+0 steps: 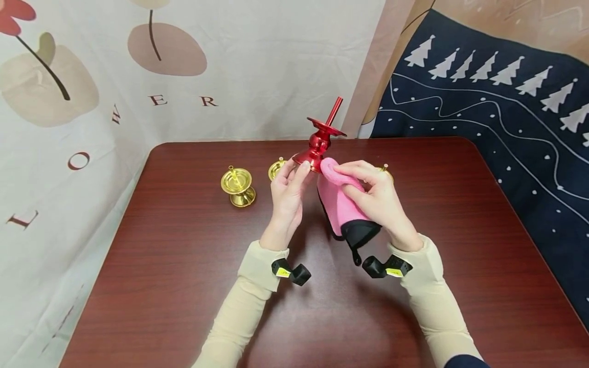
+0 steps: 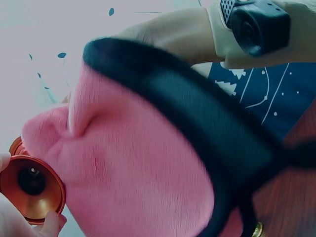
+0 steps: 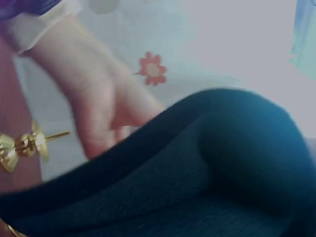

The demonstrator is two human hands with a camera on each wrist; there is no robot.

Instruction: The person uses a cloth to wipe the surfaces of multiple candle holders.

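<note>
A shiny red candlestick [image 1: 318, 143] with a wide drip plate and a thin upright rod is held up above the table, tilted to the right. My left hand [image 1: 287, 197] grips it by the base, thumb in front. Its hollow underside [image 2: 47, 197] faces the left wrist camera. In my right hand [image 1: 379, 197] a pink cloth mitt [image 1: 340, 197] is pinched near its top, the folded end against the candlestick's base. Black trim and a loop hang at the mitt's lower end. The mitt's dark cuff [image 3: 197, 163] fills much of the right wrist view.
On the brown table [image 1: 184, 286] a gold candlestick [image 1: 239, 186] stands to the left. A second gold one [image 1: 275, 167] is partly behind the left hand, and another [image 1: 388, 170] shows behind the right hand. Printed cloths [image 1: 276, 66] hang beyond the table.
</note>
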